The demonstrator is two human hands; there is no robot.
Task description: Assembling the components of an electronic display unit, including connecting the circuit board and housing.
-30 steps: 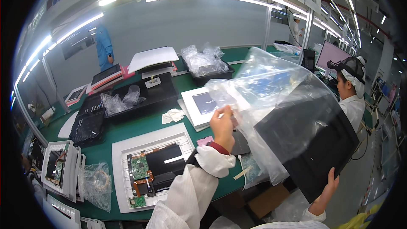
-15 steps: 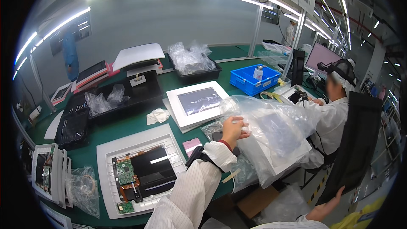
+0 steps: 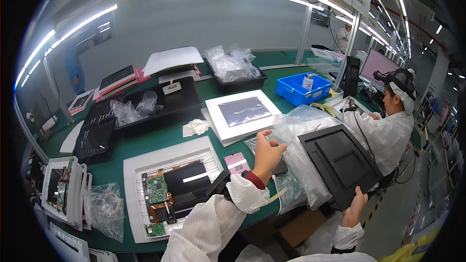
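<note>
One black back cover (image 3: 342,162), flat, rigid, stepped rectangular ribs, tilted off the bench's right edge; right hand (image 3: 354,207) pinching its lower corner, fingers closed on it. Left hand (image 3: 268,153) resting on crinkled clear plastic bag (image 3: 296,138) just beside the cover, fingers curled, gripping the film. Blue bin (image 3: 297,92) holding a small bottle. Black tray (image 3: 238,81) heaped with clear bags. White foam frame (image 3: 136,165) cradling an open panel with green circuit board (image 3: 157,188).
</note>
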